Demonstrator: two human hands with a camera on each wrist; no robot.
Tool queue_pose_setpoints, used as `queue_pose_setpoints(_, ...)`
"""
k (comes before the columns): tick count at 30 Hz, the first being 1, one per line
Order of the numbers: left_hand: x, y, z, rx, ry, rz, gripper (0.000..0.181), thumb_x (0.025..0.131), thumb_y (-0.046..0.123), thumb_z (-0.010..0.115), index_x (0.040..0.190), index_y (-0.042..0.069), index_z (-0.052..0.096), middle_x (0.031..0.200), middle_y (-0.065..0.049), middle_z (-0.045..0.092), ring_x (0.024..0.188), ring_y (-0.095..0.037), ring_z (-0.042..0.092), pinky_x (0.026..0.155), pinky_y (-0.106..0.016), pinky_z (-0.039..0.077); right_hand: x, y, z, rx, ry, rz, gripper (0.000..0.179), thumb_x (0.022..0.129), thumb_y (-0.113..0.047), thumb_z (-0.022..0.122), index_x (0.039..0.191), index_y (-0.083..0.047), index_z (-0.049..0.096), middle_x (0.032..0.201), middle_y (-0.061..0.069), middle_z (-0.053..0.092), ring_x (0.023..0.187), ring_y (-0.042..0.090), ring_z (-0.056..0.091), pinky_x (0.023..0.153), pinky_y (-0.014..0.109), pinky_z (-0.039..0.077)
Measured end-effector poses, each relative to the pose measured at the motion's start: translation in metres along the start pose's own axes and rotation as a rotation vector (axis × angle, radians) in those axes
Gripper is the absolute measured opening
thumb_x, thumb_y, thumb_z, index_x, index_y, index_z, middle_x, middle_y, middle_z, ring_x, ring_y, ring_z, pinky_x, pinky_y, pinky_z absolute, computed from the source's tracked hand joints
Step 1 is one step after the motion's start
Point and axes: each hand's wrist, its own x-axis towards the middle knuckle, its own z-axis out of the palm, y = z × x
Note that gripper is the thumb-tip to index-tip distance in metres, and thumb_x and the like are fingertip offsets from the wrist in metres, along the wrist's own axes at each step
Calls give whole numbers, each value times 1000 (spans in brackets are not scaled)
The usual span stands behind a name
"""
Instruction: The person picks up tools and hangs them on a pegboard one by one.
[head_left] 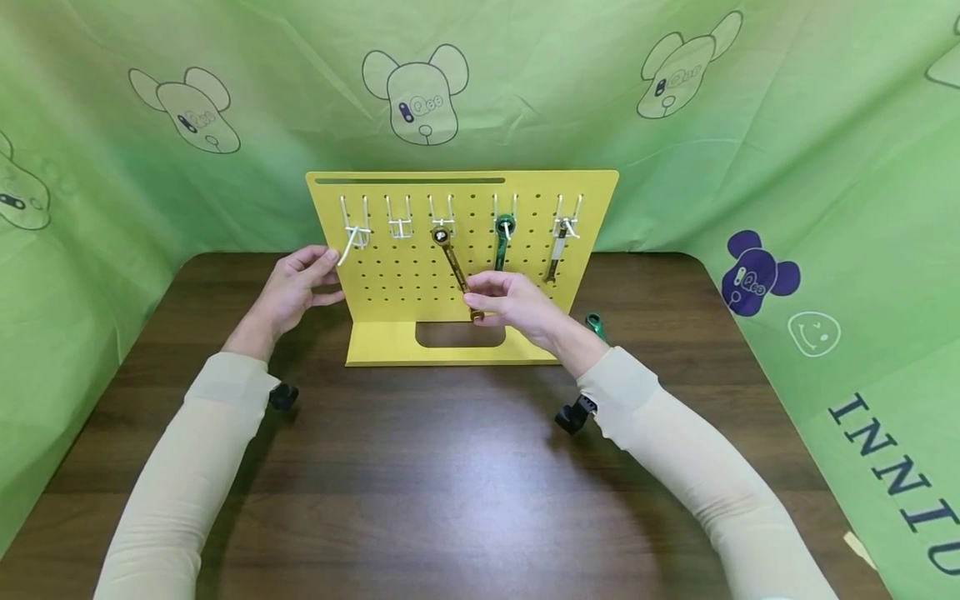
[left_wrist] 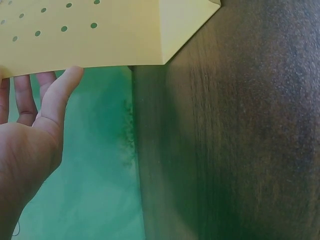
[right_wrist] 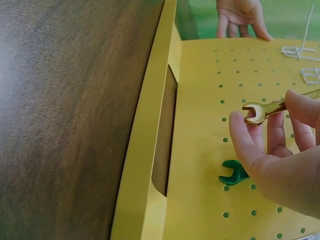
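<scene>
Low on the front of the yellow pegboard (head_left: 405,267), it's the right hand (head_left: 517,304) on the ball, thumb and fingers pinched on the lower end of a gold wrench (head_left: 454,265) whose ring end sits up at the board's third hook (head_left: 442,222). That hand cuts across the lower part of a green wrench (head_left: 501,250) hung just right of it on the board! Over at the board's left edge, the left hand (head_left: 296,283), fingers spread and fairly straight, rests on the rim, with the leftmost hook's prong (head_left: 348,247) jutting close by. Toward the board's right side, a silver wrench (head_left: 557,250); beyond its base, a green tool end (head_left: 595,323), partly masked by the right forearm. Behind the board, a green curtain (head_left: 300,108) with bear heads, their lettering too small to read; far right of it, big letters, "INNIU", running out of view
</scene>
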Motion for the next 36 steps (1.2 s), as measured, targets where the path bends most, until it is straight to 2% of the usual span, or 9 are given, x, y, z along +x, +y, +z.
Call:
queue_pose_setpoints(6,0,1,1,-3,0,-2,11,101,23,66,99,14,72,101,-1,70,89,-16,70,82,-39,62,7,1,5,-117,12,-33,35,99,-6,66,131,4,58,118,14,59,105,25,60,98,51,55)
queue_pose_setpoints(12,0,1,1,3,4,-1,12,101,24,66,100,14,72,102,-1,69,90,-16,70,83,-39,62,15,-1,13,-175,-3,-57,33,99,-7,66,129,5,58,114,15,60,101,27,63,95,49,57)
queue_pose_setpoints(17,0,1,1,8,1,-5,12,100,24,66,101,13,72,101,-1,70,89,-16,70,83,-39,62,24,-2,17,-120,28,-27,32,99,-6,66,129,4,59,113,16,63,101,27,65,92,47,59)
queue_pose_setpoints(23,0,1,1,13,1,-4,13,100,24,66,101,12,72,101,-2,71,89,-16,70,83,-40,62,30,-1,22,-44,84,-3,37,98,-7,68,133,3,59,121,19,66,110,34,66,84,46,62)
queue_pose_setpoints(28,-1,3,0,26,6,-1,13,100,25,66,101,14,72,102,-2,69,90,-16,70,83,-40,62,30,0,23,-14,106,-1,38,98,-7,70,132,3,60,122,19,66,111,35,67,86,47,61)
queue_pose_setpoints(32,-1,2,-1,27,9,-2,13,100,26,66,101,14,73,103,-2,69,90,-16,69,82,-40,62,26,2,20,-44,113,-2,35,96,-5,71,129,4,63,119,20,68,110,36,67,88,47,60)
queue_pose_setpoints(36,0,1,0,48,21,-2,15,99,28,67,101,15,73,103,-2,70,90,-16,70,81,-39,63,18,9,14,-116,85,5,34,94,-3,72,127,2,65,119,20,68,113,40,65,90,48,60)
